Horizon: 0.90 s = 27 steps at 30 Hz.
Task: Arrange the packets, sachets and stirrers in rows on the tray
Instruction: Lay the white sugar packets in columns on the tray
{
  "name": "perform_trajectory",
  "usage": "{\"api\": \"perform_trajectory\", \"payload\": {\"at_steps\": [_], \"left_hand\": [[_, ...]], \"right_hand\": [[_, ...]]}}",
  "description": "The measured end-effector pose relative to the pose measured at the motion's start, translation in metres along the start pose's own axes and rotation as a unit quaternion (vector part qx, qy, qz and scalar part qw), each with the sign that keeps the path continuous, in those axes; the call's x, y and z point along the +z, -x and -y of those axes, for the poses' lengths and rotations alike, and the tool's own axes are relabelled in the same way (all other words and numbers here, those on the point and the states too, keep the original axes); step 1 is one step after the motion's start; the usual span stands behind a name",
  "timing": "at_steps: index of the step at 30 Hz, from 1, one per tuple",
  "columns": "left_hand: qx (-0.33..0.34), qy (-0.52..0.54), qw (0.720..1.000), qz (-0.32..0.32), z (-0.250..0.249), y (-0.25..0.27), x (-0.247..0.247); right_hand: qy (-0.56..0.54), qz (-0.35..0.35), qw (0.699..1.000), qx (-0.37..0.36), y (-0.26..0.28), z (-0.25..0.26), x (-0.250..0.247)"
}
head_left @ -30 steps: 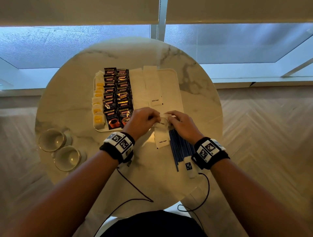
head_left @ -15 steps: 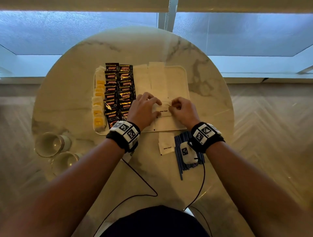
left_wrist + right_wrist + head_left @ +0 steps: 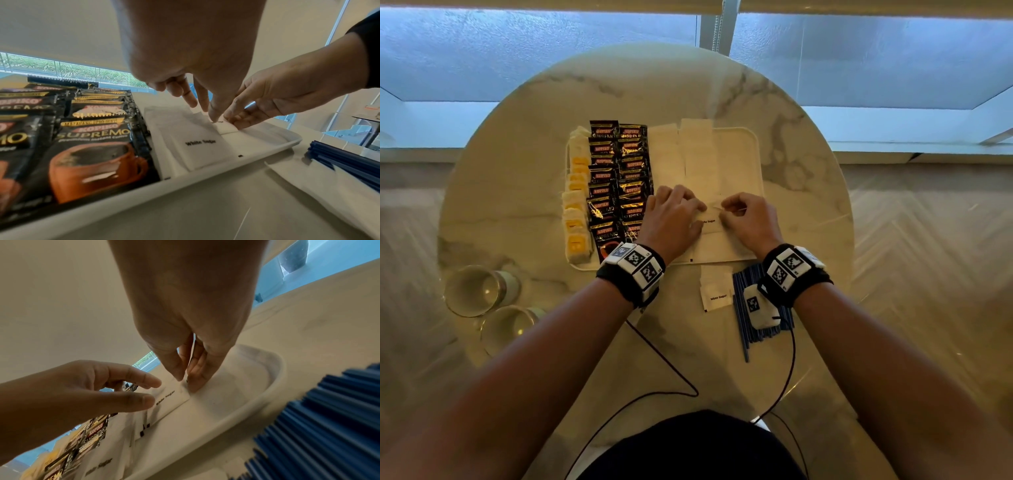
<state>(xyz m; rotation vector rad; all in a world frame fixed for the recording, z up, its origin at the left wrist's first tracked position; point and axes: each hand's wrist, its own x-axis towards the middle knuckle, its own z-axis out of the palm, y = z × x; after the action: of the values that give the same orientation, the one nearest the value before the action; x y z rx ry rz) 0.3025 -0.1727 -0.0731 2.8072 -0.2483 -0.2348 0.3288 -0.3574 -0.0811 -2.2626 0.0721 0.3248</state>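
Both hands (image 3: 709,219) over sachet (image 3: 711,222), label half-hidden

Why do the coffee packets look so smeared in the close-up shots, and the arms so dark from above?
Left wrist view: the nearest Kopiko coffee packets sit close to a very wide lens, so they blur and stretch. Right wrist view: the blue stirrers smear likewise. Head view: bright windows backlight the scene, leaving the forearms in shade and glare on the marble table.

Coffee packets (image 3: 619,185) lie left in the tray (image 3: 758,161); sugar sachets (image 3: 690,161) right of them (stirrers (image 3: 751,323) before it).
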Motion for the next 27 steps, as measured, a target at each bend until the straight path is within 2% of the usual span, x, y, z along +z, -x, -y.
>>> {"api": "perform_trajectory", "payload": {"at_steps": [6, 12, 18, 22, 27], "left_hand": [[0.051, 0.06, 0.997, -0.011, -0.007, 0.045, 0.001], [0.086, 0.079, 0.993, 0.004, -0.02, 0.11, 0.03], [0.021, 0.063, 0.997, 0.031, -0.043, 0.127, 0.046], [-0.017, 0.079, 0.995, 0.058, -0.047, 0.124, 0.045], [-0.003, 0.167, 0.983, 0.074, -0.034, 0.126, 0.037]], "right_hand": [[0.005, -0.002, 1.0, -0.006, 0.029, 0.005, -0.015], [-0.017, 0.0, 1.0, -0.004, 0.08, 0.001, -0.016], [-0.022, 0.014, 1.0, 0.009, 0.12, -0.011, -0.009], [-0.022, -0.007, 1.0, 0.011, 0.139, -0.017, -0.01], [-0.009, 0.019, 1.0, 0.01, 0.152, -0.021, -0.007]]}}
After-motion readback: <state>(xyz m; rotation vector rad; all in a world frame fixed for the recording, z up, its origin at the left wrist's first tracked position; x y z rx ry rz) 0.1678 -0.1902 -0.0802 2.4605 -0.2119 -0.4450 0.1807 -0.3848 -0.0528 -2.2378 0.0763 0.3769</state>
